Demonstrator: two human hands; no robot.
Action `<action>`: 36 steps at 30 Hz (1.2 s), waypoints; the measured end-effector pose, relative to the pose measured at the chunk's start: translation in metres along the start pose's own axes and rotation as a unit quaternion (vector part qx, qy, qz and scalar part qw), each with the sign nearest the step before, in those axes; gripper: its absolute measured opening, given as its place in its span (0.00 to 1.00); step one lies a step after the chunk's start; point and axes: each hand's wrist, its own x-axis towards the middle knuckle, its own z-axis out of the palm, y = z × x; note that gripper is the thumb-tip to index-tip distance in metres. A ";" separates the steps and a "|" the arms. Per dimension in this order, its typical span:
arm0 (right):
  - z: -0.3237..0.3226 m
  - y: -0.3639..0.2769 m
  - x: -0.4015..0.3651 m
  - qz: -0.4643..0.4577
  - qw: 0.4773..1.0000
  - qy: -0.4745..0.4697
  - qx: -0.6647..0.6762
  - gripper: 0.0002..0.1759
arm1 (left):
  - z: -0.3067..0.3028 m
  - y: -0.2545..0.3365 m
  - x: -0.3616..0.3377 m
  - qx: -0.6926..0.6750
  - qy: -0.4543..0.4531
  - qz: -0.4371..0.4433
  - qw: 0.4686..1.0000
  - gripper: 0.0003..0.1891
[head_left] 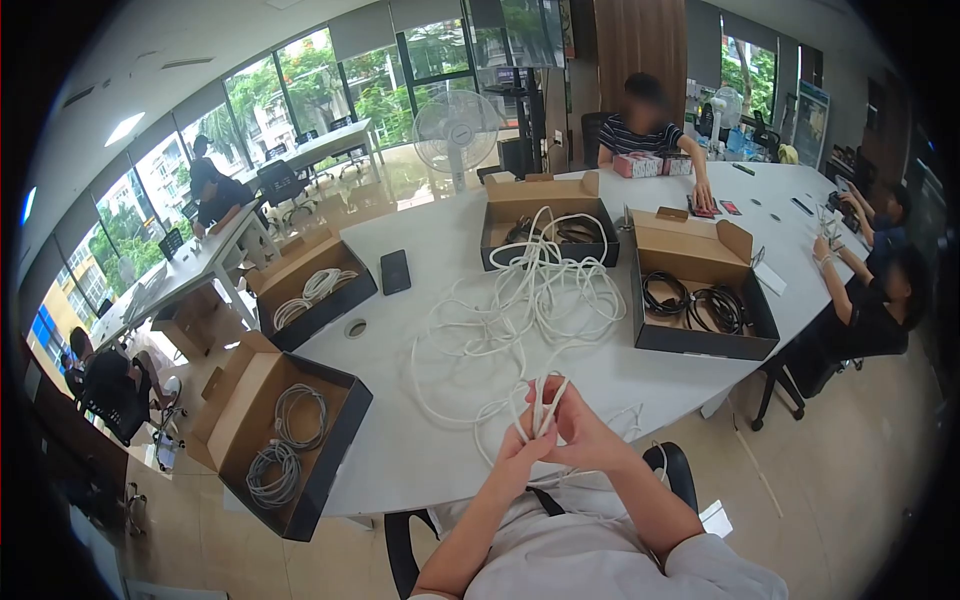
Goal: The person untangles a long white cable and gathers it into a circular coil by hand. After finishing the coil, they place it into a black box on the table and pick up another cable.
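Note:
My left hand (525,452) and my right hand (572,418) are close together at the table's front edge, both closed on loops of white cable (541,408). From them the cable runs to a loose tangle (530,305) spread over the middle of the white table (400,420). The far end of the tangle rises over the front of an open box (493,245) with dark cables inside. To the right, another open box (690,340) holds coiled black cables (715,308).
At the left are an open box (340,400) with grey coils (273,474) and one with white coils (318,288). A black phone (395,272) lies beside a table hole (355,327). Across the table a person (640,130) handles cards; two people sit at the right. A fan (456,130) stands behind.

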 end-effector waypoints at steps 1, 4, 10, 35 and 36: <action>0.000 -0.010 -0.003 0.000 1.000 -0.012 0.016 0.49 | 0.006 0.001 -0.001 -0.004 -0.006 -0.013 1.000 0.21; -0.009 -0.021 -0.009 -0.044 0.991 -0.079 0.102 0.54 | 0.012 -0.001 0.002 -0.045 -0.018 -0.003 0.999 0.19; -0.026 -0.024 -0.022 -0.059 0.994 0.089 0.033 0.40 | -0.006 0.028 0.006 -0.220 -0.044 0.049 0.973 0.08; -0.031 -0.016 -0.001 0.260 0.878 0.076 0.396 0.25 | -0.029 0.003 0.008 -0.321 -0.115 -0.063 0.938 0.17; -0.030 -0.016 -0.001 0.260 0.880 0.077 0.391 0.24 | -0.030 0.003 0.008 -0.320 -0.111 -0.071 0.938 0.18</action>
